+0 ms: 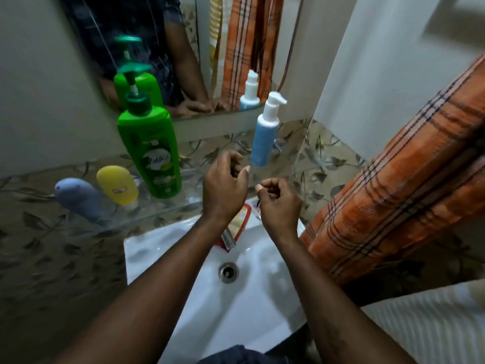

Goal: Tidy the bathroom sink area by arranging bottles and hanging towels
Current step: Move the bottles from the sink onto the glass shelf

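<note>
Dim, soft light all over. Plain pale wall (pixel 39 88) up high on the left, more on the right. Mirror (pixel 189 61) on the wall, pale ledge (pixel 223 124) just under it. Lower down, shiny tiles (pixel 52 258) with grey leaves. See-through glass shelf (pixel 157 214) against the tiles. Below, white sink (pixel 162 258) with a round metal drain (pixel 228 272).
</note>
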